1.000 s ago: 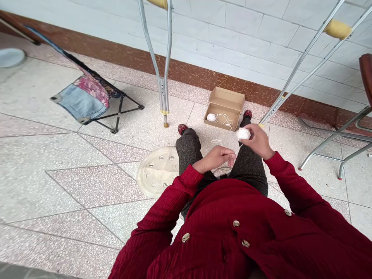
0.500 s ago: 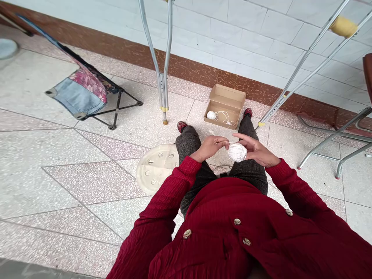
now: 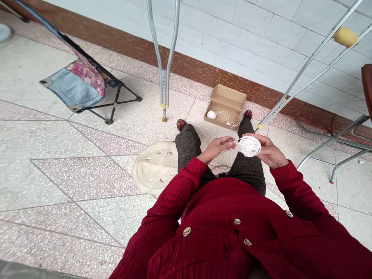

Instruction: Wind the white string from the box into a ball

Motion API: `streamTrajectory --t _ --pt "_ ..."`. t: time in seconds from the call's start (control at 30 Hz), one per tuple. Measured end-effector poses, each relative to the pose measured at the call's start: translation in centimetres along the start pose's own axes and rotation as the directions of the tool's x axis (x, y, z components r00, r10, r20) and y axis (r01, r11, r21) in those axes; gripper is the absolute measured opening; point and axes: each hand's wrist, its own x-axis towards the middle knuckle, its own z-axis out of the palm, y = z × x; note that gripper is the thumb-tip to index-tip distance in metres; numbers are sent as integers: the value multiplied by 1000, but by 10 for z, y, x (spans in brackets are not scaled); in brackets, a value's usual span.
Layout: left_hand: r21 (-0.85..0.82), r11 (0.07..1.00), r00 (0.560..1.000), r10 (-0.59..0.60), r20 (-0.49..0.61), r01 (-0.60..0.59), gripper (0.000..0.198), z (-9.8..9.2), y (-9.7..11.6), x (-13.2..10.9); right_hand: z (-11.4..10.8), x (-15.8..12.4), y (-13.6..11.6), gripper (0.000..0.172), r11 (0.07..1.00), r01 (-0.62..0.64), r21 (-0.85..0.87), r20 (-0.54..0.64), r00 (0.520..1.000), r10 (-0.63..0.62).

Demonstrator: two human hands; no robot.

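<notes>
A white ball of string [image 3: 249,146] sits in my right hand [image 3: 269,150], whose fingers curl round it above my right knee. My left hand [image 3: 217,148] is just left of the ball, fingertips pinched on the loose strand that runs to it. Both hands hover over my lap, and I am seated in a red buttoned jacket. An open cardboard box [image 3: 225,106] lies on the floor past my feet, with a second small white ball [image 3: 211,114] and loose string inside.
Two metal crutches lean on the tiled wall, one [image 3: 164,58] ahead left, one [image 3: 305,69] to the right. A folding stool [image 3: 84,83] stands far left. A round cream plastic lid [image 3: 155,166] lies by my left leg. Metal chair legs [image 3: 334,151] are at the right.
My right hand turned the ball over and brought it back toward my lap, then slightly right. My left hand rose to meet it and pinched the strand.
</notes>
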Motion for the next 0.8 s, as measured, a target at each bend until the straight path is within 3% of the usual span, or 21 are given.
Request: streamTrajectory --t 0.1,0.17,0.27,0.33,0.43,0.63,0.8 --pt "-31 999 995 -15 95 18 45 11 3 0 -5 -1 0 57 1000 1 31 -34 999 0" --pt "-24 1000 996 -2 84 4 40 14 6 0 -9 -2 -1 54 998 17 55 -50 999 -14" --pt "2 999 995 37 -98 -37 37 11 9 -2 -14 -5 -1 52 996 52 75 -67 997 -47" --pt "110 992 974 83 -210 -61 35 5 9 -2 -16 -6 -1 53 996 63 68 -73 996 -58" --pt "296 952 942 172 -287 -83 35 -9 5 -4 -20 -8 -2 53 994 84 65 -110 991 -77" --pt "130 984 877 168 -450 -122 35 -35 0 -10 -34 -10 -6 50 985 161 68 -248 959 -140" --pt "108 983 827 182 -531 -147 42 -52 6 -14 -50 -15 -15 43 975 221 27 -356 913 -198"
